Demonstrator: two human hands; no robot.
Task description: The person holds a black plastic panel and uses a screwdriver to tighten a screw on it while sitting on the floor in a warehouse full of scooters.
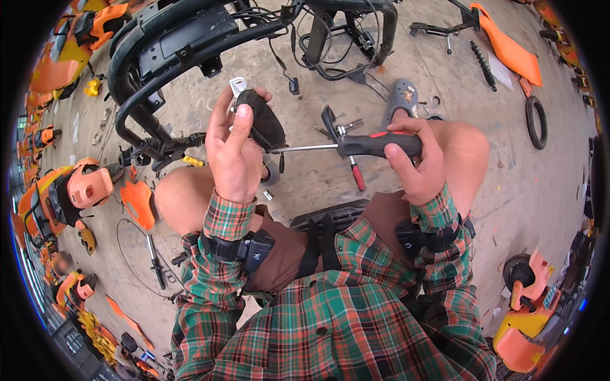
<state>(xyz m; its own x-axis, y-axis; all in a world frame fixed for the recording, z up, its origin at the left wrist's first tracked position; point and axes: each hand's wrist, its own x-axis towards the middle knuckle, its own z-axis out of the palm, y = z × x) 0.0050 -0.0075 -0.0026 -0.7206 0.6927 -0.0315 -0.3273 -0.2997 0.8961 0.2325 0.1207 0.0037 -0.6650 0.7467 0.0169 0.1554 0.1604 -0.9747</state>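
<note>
My left hand [234,149] is closed around a black oval part [265,120] with a silver metal bracket [238,84] at its top end. A screwdriver [375,145] with a black and red handle is gripped in my right hand [419,162]. Its shaft points left, and the tip meets or lies very near the lower end of the black part. On the floor beyond the screwdriver lie a red-handled tool [357,174] and a few metal tools [348,127]. A small metal socket-like piece [268,195] rests below my left hand.
A black tubular vehicle frame [184,70] with hanging cables stands ahead on the left. Orange body panels [136,204] and a shock absorber [154,260] lie to the left. At right are an orange fender [508,51], a coil spring [483,65] and a black ring [536,122].
</note>
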